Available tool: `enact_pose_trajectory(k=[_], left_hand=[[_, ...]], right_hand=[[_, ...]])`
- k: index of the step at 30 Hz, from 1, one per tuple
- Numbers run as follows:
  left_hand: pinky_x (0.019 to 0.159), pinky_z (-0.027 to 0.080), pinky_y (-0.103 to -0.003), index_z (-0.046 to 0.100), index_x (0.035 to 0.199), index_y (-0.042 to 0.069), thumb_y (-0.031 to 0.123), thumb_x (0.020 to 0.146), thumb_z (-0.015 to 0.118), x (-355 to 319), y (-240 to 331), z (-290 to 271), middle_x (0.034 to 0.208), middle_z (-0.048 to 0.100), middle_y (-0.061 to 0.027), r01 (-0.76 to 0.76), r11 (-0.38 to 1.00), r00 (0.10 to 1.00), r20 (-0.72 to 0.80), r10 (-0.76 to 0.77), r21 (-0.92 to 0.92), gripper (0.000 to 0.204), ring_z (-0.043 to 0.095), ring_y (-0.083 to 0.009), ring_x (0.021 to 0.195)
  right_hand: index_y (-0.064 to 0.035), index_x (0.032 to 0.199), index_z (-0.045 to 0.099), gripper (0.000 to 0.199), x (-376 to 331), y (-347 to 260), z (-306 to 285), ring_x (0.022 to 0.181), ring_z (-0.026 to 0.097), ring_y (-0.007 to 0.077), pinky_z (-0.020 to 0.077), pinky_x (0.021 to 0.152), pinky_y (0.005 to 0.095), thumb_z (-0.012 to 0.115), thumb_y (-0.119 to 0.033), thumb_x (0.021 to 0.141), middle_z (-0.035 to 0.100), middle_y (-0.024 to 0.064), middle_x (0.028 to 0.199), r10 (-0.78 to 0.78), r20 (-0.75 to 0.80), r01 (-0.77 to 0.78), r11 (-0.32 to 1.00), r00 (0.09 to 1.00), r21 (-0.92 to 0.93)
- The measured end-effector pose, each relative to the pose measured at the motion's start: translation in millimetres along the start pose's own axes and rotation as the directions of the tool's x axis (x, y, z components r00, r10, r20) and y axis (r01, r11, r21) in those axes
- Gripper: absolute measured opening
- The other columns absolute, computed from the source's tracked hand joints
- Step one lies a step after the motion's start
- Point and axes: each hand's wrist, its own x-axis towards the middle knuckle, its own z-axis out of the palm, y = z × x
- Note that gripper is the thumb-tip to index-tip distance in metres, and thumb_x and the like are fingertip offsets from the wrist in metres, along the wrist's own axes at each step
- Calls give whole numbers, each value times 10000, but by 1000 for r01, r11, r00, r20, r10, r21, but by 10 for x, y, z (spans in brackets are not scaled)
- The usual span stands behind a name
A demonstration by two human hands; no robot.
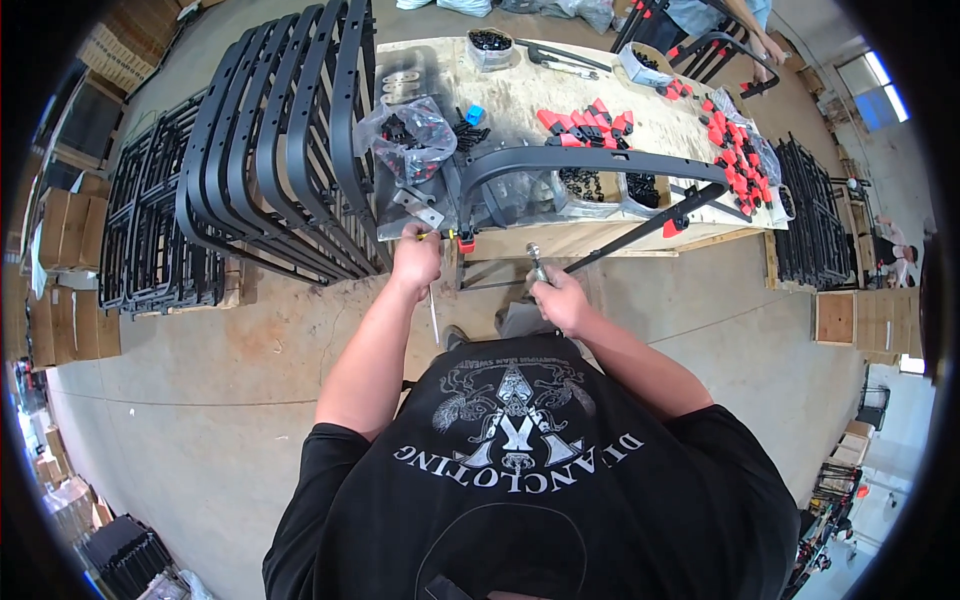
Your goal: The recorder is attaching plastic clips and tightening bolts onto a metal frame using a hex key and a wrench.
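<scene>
My left hand (pixel 416 260) is closed round a thin silver rod-like tool (pixel 434 318) that sticks out below the fist. It is beside the table's near edge, left of a red plastic part (pixel 466 244) at the left end of a black metal frame (pixel 600 160). A ratchet wrench (pixel 535 256) is gripped in my right hand (pixel 560 300), its head pointing up and away from me, in front of the table. The frame lies across the near edge, and a second red part (pixel 676 227) sits on its right side. Metal plates (pixel 418 207) lie just beyond my left hand.
A bag of black parts (pixel 408 140), red-and-black pieces (pixel 590 124) and boxes of hardware (pixel 585 187) cover the wooden table (pixel 430 60). Several black frames (pixel 270 140) stand upright at left. A person's hand (pixel 768 60) shows at far right. Cartons (pixel 70 225) are stacked left.
</scene>
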Motion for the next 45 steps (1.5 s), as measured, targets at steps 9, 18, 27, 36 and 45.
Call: enact_pose_trajectory(k=[9,18,27,36,45], left_hand=[[399,276,-229,571,1133,146,206,1049,525,26,-119,100,716,472,45,-103,995,995,5,103,-19,113,360,-47,494],[388,265,-235,626,1088,143,246,1040,560,114,-233,85,661,468,60,-73,993,995,-69,67,-91,132,337,-49,454],[375,267,-247,622,1009,130,275,1009,627,167,-260,162,659,503,49,-151,988,983,-109,148,-19,145,348,-59,432],[371,256,-247,600,1000,129,270,1006,636,75,-109,121,643,470,60,-35,999,997,-76,33,-23,146,339,-46,433],[391,233,-273,668,957,112,227,967,694,40,-61,149,580,475,54,-19,997,997,-75,13,-75,119,323,-56,421]], right_hand=[[71,1245,504,429,733,-337,663,1104,630,447,499,949,494,579,-166,896,619,327,1185,-257,79,248,733,963,-633],[29,1090,548,284,578,-743,844,775,676,376,564,714,488,586,-181,903,658,227,897,72,230,35,901,971,-432],[69,976,627,239,775,-537,863,657,656,300,541,569,485,613,-146,873,661,157,806,-37,189,142,801,981,-581],[-39,977,597,152,710,-672,836,626,633,288,529,587,486,570,-180,927,652,124,838,-218,83,197,575,972,-794],[84,1178,613,417,780,-771,823,870,720,313,575,762,454,641,-193,867,697,252,998,130,245,113,624,961,-773]])
